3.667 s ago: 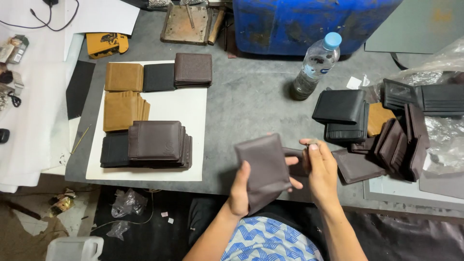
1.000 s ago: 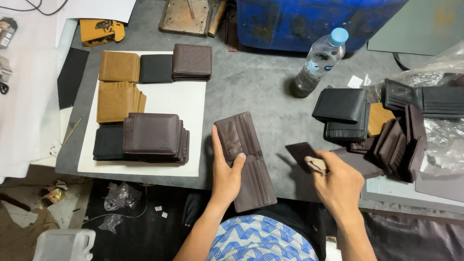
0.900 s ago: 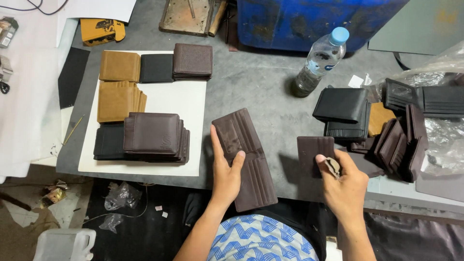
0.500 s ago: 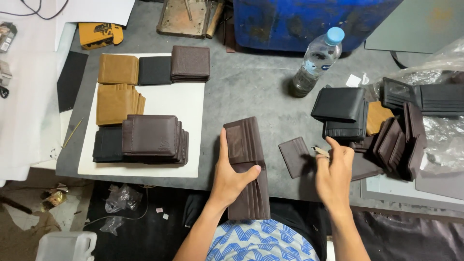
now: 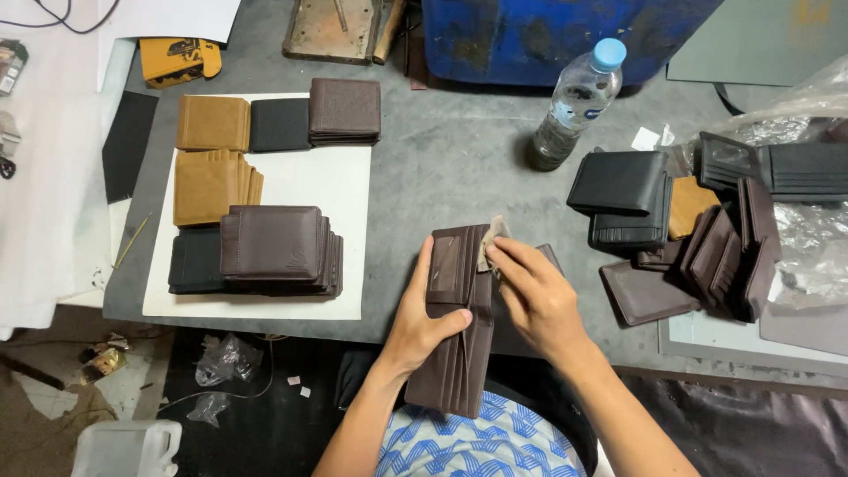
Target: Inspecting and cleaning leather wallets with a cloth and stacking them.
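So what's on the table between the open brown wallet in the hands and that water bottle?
In the head view, only bare grey tabletop lies between the open brown wallet and the water bottle.

Our left hand (image 5: 422, 322) grips the open brown wallet (image 5: 459, 318) from its left side, fingers stretched up along the outer edge and the thumb laid across the inner face. Our right hand (image 5: 534, 296) sits just right of the wallet, fingers bent over its top right corner, fingertips pinching there. Both forearms rise bare from below the wallet, the left one from lower left, the right one from lower right.
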